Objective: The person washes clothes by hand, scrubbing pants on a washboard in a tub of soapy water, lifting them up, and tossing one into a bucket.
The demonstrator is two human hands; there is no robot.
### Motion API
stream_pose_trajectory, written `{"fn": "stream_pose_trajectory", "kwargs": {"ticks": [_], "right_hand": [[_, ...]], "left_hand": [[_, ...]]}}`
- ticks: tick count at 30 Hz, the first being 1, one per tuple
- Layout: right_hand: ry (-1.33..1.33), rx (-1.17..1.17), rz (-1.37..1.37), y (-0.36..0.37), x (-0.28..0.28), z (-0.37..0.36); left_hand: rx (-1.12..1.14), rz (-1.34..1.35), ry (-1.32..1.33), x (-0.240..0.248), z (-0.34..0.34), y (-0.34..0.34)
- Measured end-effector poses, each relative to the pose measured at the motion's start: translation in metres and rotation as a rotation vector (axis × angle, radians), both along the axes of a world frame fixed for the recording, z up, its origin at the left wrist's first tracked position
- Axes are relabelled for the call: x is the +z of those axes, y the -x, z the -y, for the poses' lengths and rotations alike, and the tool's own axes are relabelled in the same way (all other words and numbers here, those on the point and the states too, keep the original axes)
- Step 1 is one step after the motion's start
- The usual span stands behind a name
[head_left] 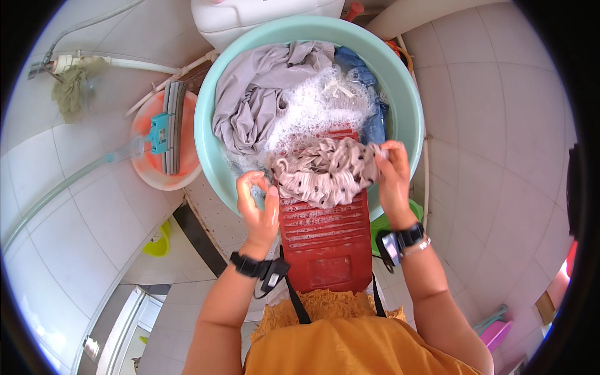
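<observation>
A bunched beige garment with dark dots (325, 172) lies across a red washboard (325, 250). My left hand (257, 212) is at the garment's left end, index finger and thumb pinched together at its edge. At the other end, my right hand (394, 184) grips the cloth between thumb and fingers. The washboard slants out of a large mint-green basin (206, 144), its lower end near my body. Soap suds (312, 115) cover much of the basin's inside. Grey cloth (250, 106) lies at the basin's left, and blue cloth (375, 122) at its right.
An orange-and-white bowl (144, 165) at the left has a teal-headed sponge mop (169, 128) in it. A white tank-like fixture (250, 15) stands behind the basin. A green tub (381, 234) is partly hidden behind my right wrist. Tiled walls (481, 119) rise on both sides.
</observation>
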State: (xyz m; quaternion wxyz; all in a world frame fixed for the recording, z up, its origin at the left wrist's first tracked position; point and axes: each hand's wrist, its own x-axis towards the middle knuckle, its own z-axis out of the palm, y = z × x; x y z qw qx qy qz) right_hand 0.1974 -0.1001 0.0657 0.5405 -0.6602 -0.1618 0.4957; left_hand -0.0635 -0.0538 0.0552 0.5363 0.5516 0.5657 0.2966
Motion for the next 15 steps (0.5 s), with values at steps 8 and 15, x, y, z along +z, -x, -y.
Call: {"fn": "stream_pose_trajectory", "kwargs": {"ticks": [8, 15], "right_hand": [[-0.081, 0.551, 0.436, 0.004, 0.005, 0.015], [-0.017, 0.021, 0.194, -0.044, 0.014, 0.008]], "left_hand": [[-0.633, -0.511, -0.487, 0.023, -0.016, -0.042], [-0.608, -0.494, -0.675, 0.017, -0.007, 0.001]]}}
